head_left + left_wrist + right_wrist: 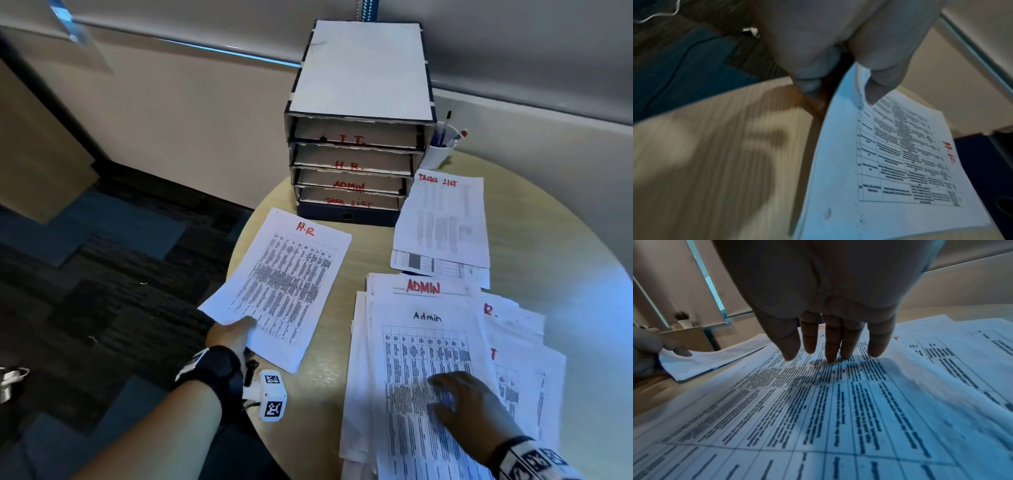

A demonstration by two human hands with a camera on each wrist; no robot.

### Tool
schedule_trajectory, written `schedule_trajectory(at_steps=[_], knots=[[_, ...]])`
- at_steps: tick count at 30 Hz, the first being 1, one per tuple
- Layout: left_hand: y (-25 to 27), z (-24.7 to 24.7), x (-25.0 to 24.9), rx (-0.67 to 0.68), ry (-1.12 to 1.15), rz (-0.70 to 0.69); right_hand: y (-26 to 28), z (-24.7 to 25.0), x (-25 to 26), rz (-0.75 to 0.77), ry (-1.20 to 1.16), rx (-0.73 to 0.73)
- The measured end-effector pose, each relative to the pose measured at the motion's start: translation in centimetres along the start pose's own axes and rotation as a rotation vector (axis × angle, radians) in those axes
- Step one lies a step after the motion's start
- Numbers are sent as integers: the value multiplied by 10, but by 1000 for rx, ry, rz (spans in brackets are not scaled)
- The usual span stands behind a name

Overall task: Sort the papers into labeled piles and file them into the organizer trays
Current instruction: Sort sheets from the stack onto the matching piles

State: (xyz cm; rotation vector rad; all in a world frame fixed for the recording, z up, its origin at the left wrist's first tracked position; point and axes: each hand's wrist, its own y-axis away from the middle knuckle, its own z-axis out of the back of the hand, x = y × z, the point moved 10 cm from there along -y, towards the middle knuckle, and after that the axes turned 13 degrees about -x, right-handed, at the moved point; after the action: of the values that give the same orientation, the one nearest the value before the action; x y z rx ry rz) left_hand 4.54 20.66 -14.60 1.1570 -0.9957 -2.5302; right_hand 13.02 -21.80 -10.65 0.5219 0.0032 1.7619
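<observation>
Item: we held the H.R sheet (281,287) pinched at its near corner in our left hand (231,334), seemingly to start its pile left of the organizer (356,164), while our right hand (469,407) lay flat-fingered steadying the unsorted stack (411,394) on the surface (548,222).

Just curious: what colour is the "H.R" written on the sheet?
Red, on the H.R sheet; clearest in the head view.

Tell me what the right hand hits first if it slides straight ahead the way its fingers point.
Likely nothing solid soon: the right hand lies flat on the black-lettered Admin sheet, fingers pointing toward the red ADMIN sheet. It would cross that next; depth is unclear.
</observation>
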Motion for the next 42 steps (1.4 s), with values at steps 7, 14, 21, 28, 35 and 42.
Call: schedule_trajectory(at_steps=[7, 14, 21, 28, 35, 42], knots=[[15, 79, -26, -448, -246, -392, 23, 30, -48, -218, -68, -194], [173, -116, -20, 439, -716, -1025, 38, 12, -79, -403, -41, -63], [201, -211, -3, 383, -968, -1017, 54, 19, -108, -491, -113, -157], [224, -222, 25, 439, -899, -1118, 97, 14, -153, -521, -183, -131], [248, -243, 3, 393, -1039, -1386, 103, 15, -162, -480, -231, -155], [244, -271, -14, 413, -1228, -1347, 98, 11, -158, -504, -333, -169]])
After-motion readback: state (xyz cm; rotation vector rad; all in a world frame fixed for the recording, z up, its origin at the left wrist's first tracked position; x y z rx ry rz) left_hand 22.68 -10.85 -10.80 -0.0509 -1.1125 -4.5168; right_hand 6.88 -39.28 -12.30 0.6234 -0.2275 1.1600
